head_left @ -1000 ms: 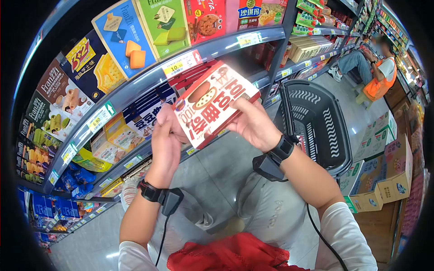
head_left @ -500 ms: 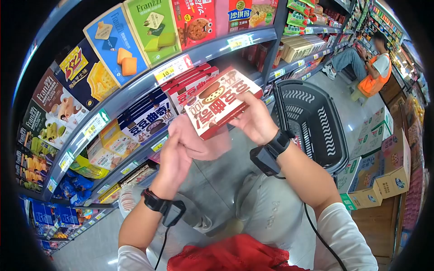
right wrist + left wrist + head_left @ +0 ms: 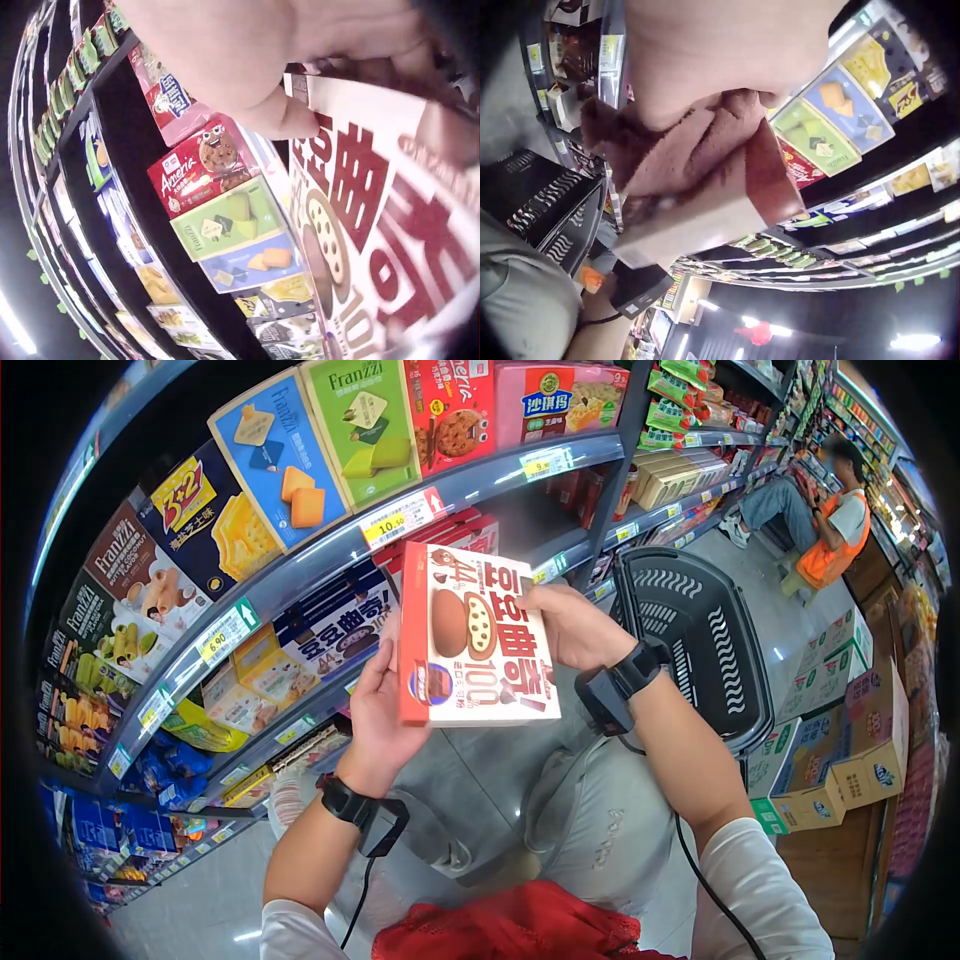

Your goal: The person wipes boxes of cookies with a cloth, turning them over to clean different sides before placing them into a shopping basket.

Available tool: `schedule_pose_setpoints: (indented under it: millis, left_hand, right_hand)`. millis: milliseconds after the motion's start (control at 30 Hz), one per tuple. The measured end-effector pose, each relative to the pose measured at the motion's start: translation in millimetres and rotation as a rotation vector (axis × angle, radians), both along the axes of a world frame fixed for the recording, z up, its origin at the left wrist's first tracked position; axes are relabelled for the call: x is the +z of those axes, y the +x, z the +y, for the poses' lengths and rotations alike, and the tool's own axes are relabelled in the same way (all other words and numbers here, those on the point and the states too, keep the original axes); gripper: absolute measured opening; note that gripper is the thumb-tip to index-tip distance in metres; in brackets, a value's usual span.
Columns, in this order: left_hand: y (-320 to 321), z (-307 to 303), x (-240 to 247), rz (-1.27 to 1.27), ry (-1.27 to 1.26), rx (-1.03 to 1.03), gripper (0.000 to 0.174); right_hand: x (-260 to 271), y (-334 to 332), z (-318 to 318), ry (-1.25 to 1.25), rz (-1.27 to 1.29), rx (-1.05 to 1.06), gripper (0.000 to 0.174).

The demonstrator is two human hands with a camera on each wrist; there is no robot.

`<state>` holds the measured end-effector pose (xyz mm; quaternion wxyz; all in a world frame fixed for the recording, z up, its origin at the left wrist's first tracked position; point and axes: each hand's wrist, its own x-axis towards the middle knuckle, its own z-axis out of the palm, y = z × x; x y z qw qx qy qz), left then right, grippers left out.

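Note:
A red and white biscuit box [image 3: 462,585] is held upright, its printed front facing me, before the shelf. My right hand [image 3: 580,628] grips its right side, thumb over the front; the right wrist view shows that thumb on the box [image 3: 379,176] too. At the box's left edge is my left hand [image 3: 385,705], its far fingers hidden. Seen from the left wrist, this hand [image 3: 724,56] holds a brownish-pink cloth [image 3: 679,157] against the back of the box [image 3: 697,225].
Shelves [image 3: 480,470] of biscuit packs curve along the left and front. A black basket [image 3: 745,705] stands at the right, near stacked cartons [image 3: 820,760]. Farther off, a person in an orange vest [image 3: 830,550] sits low in the aisle. Similar red boxes [image 3: 480,530] lie on the shelf behind.
The box has turned from a slant to nearly upright and come down and nearer me. My left hand, with the cloth, has moved from below the box to its left edge.

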<state>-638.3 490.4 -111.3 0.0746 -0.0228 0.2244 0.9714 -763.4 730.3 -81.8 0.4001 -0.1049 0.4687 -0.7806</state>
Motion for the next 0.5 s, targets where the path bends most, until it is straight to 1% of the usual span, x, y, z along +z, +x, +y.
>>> schedule_pose_setpoints:
  millis: [33,67,100,133,167,200,233,267,300,333,367,400,433,467,500]
  left_hand:
    - [0.0,0.0,0.5,-0.011,-0.02,0.012,0.055]
    - [2.4,-1.6,3.4,0.091,0.043,-0.114,0.052]
    - [3.2,1.5,5.5,0.1,-0.024,-0.067,0.051]
    - [3.6,6.7,7.5,0.111,-0.093,-0.019,0.051]
    - [3.6,10.4,8.7,0.121,-0.162,0.031,0.051]
    - [0.7,11.6,-0.3,0.049,-0.099,0.017,0.052]
    - [1.7,14.3,-6.2,0.059,-0.122,0.002,0.052]
    - [4.4,18.0,-11.5,0.069,-0.145,-0.013,0.053]
    - [5.9,21.4,-14.7,0.078,-0.167,-0.028,0.053]
    - [5.3,23.9,-15.5,0.01,-0.186,0.002,0.058]
    - [4.5,21.0,-16.6,0.004,-0.137,-0.054,0.059]
    - [3.3,14.8,-16.6,-0.002,-0.087,-0.11,0.061]
    - [1.6,9.3,-15.6,-0.006,-0.036,-0.165,0.062]
    - [-0.4,5.4,-14.0,-0.029,-0.036,-0.185,0.066]
    - [-0.6,3.0,-13.1,-0.01,-0.027,-0.177,0.066]
  right_hand:
    - [-2.3,0.5,-1.0,0.028,0.058,-0.019,0.041]
    - [-5.6,2.4,-3.7,0.056,0.114,-0.038,0.041]
    - [-6.2,5.3,-7.0,0.086,0.17,-0.054,0.041]
    - [-5.8,8.1,-9.6,0.161,0.215,-0.012,0.041]
    - [-5.5,12.7,-12.1,0.208,0.215,-0.015,0.043]
    - [-7.2,17.4,-18.8,0.145,0.223,-0.021,0.045]
    - [-10.0,22.1,-26.7,0.083,0.231,-0.028,0.048]
    - [-25.2,22.1,-34.6,0.076,0.371,-0.015,0.058]
    - [-18.1,36.0,-38.4,0.167,0.441,-0.016,0.063]
    - [-32.9,36.3,-45.9,0.234,0.638,-0.074,0.062]
    - [-46.6,36.1,-52.3,0.301,0.835,-0.133,0.06]
    - [-39.2,44.4,-53.6,0.279,0.849,-0.108,0.067]
    - [-43.1,47.5,-55.8,0.307,0.918,-0.115,0.069]
    - [-48.4,49.4,-57.7,0.337,0.988,-0.124,0.072]
    - [-47.0,51.3,-59.7,0.368,1.057,-0.137,0.074]
